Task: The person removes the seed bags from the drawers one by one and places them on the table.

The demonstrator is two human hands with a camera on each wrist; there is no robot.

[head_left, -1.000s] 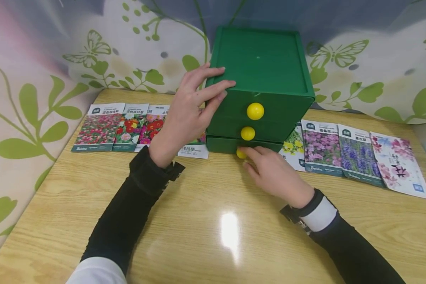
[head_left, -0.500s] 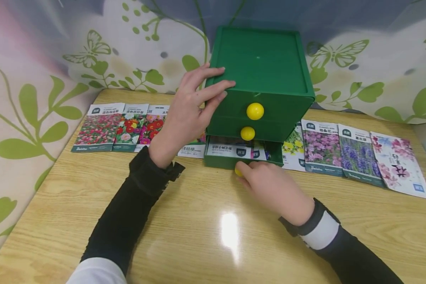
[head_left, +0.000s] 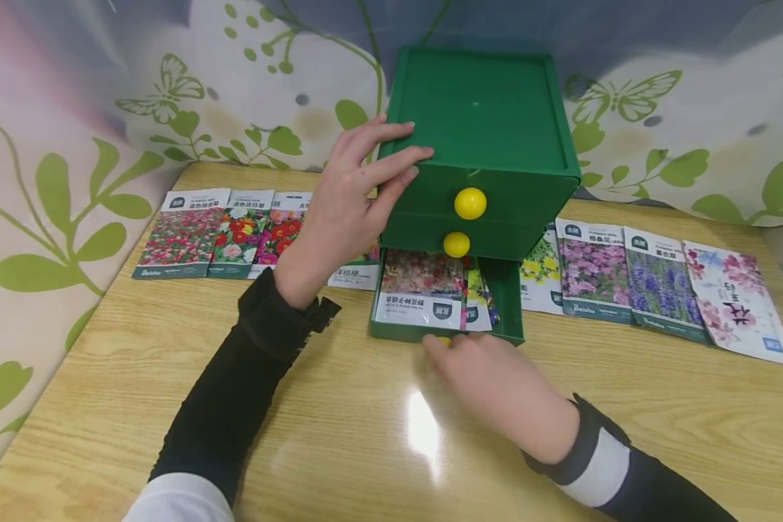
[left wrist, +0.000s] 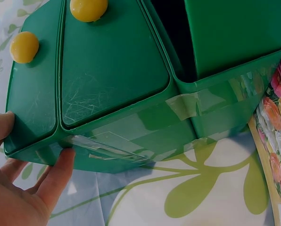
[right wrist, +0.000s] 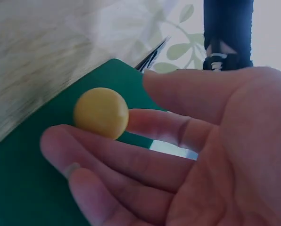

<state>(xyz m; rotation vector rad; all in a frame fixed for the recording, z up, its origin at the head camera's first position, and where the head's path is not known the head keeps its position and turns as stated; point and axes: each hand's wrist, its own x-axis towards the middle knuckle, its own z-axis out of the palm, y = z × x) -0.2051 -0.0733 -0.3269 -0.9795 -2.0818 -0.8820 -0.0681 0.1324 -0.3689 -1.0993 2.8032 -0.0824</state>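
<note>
A green drawer cabinet [head_left: 476,119] with yellow ball knobs stands at the back of the table. Its bottom drawer [head_left: 510,308] is pulled out and has seed packets [head_left: 420,290] inside. My right hand [head_left: 496,384] grips the yellow knob [right wrist: 101,114] on that drawer's front; fingers lie on both sides of it in the right wrist view. My left hand [head_left: 352,196] rests on the cabinet's upper left edge, fingers nearly straight. In the left wrist view, the left hand's fingertips touch the cabinet near its corner. The upper drawers, with knobs [head_left: 470,204], are closed.
Flower seed packets [head_left: 181,235] lie in an overlapping row left of the cabinet. More packets [head_left: 594,272] stretch along its right side, ending with a pink-flowered white packet [head_left: 737,297]. Patterned cloth [head_left: 248,94] hangs behind the wooden table [head_left: 339,420].
The bottom drawer has slid forward from nearly closed, uncovering the packets inside. My right hand has moved toward me with its knob. The left hand has stayed in place.
</note>
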